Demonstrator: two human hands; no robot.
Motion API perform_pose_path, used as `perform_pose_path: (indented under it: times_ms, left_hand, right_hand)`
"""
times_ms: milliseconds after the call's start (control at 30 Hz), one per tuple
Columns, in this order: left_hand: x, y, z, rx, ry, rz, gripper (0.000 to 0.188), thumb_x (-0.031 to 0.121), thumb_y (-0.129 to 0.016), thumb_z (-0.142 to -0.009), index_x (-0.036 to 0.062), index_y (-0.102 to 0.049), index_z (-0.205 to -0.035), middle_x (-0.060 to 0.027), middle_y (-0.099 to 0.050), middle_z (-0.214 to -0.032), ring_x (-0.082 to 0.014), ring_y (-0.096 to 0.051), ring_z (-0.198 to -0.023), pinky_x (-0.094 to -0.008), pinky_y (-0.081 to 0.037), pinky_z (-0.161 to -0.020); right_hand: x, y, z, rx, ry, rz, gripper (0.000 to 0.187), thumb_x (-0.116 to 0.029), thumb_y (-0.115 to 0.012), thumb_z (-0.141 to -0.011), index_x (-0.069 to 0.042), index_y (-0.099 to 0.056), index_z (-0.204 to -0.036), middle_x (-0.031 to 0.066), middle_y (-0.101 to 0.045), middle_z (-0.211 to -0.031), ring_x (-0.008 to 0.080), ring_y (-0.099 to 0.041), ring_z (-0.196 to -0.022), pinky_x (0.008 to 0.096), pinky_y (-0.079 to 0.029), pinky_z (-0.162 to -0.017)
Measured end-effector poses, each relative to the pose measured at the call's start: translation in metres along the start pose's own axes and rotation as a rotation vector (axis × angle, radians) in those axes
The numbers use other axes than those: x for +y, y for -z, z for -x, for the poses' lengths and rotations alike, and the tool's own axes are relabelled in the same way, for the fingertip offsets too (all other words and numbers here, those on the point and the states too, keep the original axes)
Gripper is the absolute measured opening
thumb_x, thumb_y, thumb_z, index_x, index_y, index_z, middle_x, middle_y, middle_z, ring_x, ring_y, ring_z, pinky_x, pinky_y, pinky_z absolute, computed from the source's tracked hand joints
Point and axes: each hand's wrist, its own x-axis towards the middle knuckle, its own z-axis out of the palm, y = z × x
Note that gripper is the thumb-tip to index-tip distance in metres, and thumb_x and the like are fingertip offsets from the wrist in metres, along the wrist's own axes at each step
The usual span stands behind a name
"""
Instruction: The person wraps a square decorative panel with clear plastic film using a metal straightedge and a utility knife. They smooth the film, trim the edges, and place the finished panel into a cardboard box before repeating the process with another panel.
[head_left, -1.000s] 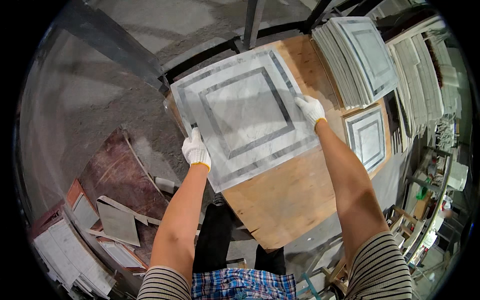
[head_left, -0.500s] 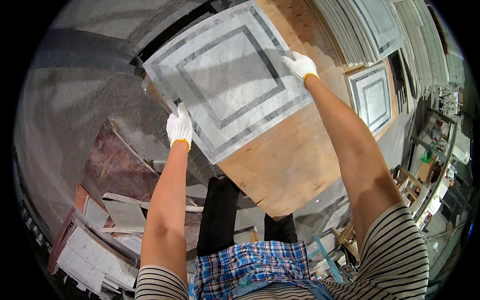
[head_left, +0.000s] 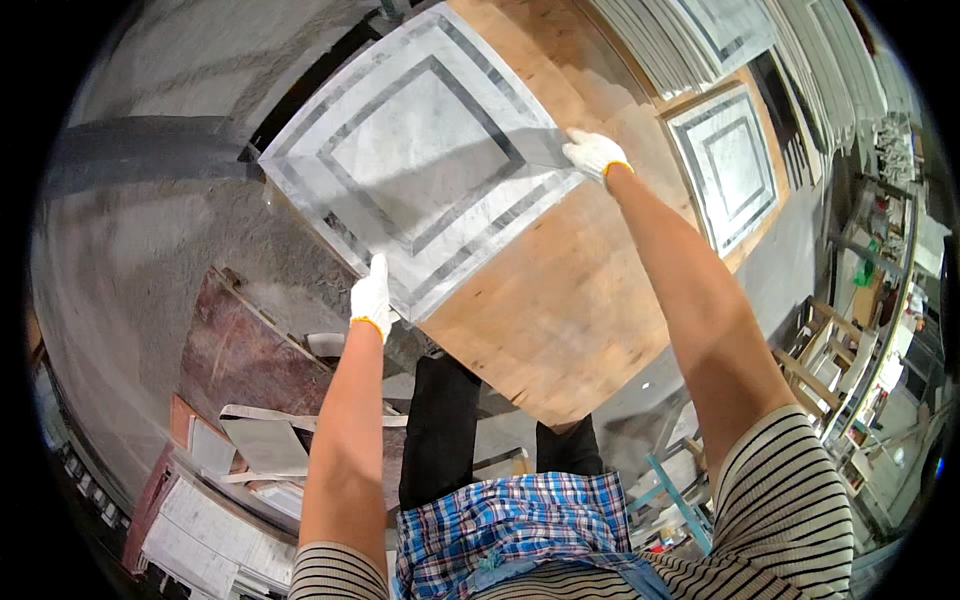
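Observation:
A square white marble tile with grey inlaid frames lies on a plywood board in front of me. My left hand, in a white knit glove with a yellow cuff, grips the tile's left edge close to its near corner. The thumb shows on top; the fingers are hidden below the edge. My right hand, gloved the same way, holds the opposite edge near the right corner, thumb toward the tile's face. A shadow falls across the tile's middle.
At the right, a similar framed tile lies beside stacked panels. Reddish-brown slabs and pale offcuts lean at the lower left. A blue metal frame and a cluttered rack stand at the lower right.
My left hand has slid along the tile's edge toward its near corner. My right hand has moved closer to the right corner. The whole view has shifted slightly.

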Motion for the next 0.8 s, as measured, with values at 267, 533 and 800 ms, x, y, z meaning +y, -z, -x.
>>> perform_pose_path:
  times_ms: [267,533,800]
  left_hand:
    - [-0.027,-0.006,-0.024,0.206,-0.091,-0.215,0.076,0.06,-0.063,-0.093,-0.0144,-0.069,-0.109,-0.0203,-0.073,-0.1,-0.0273,-0.069,-0.088,-0.0419,-0.052,-0.077]
    - [-0.029,-0.003,-0.031,0.19,-0.203,-0.312,0.083,0.065,-0.058,-0.095,-0.0144,-0.067,-0.115,-0.0287,-0.072,-0.108,-0.0392,-0.071,-0.1,-0.0459,-0.054,-0.081]
    - [0.026,-0.02,0.101,0.274,-0.38,-0.825,0.088,0.056,-0.063,-0.091,-0.0107,-0.045,-0.144,-0.0319,-0.057,-0.14,-0.0421,-0.058,-0.127,-0.0403,-0.046,-0.106]
  right_hand:
    - [-0.021,-0.013,0.033,-0.002,-0.092,-0.038,0.056,-0.021,-0.048,-0.092,-0.021,-0.052,-0.148,0.021,-0.071,-0.118,0.0409,-0.067,-0.108,0.0472,-0.053,-0.093]
    - [-0.03,-0.016,0.044,0.088,-0.098,-0.025,0.061,-0.018,-0.048,-0.092,-0.011,-0.043,-0.152,0.0187,-0.062,-0.135,0.0388,-0.065,-0.115,0.048,-0.053,-0.096]
    - [-0.033,-0.076,0.212,0.272,-0.178,-0.189,0.071,-0.028,-0.067,-0.089,-0.008,-0.039,-0.151,0.0197,-0.047,-0.148,0.0407,-0.052,-0.128,0.0464,-0.048,-0.105]
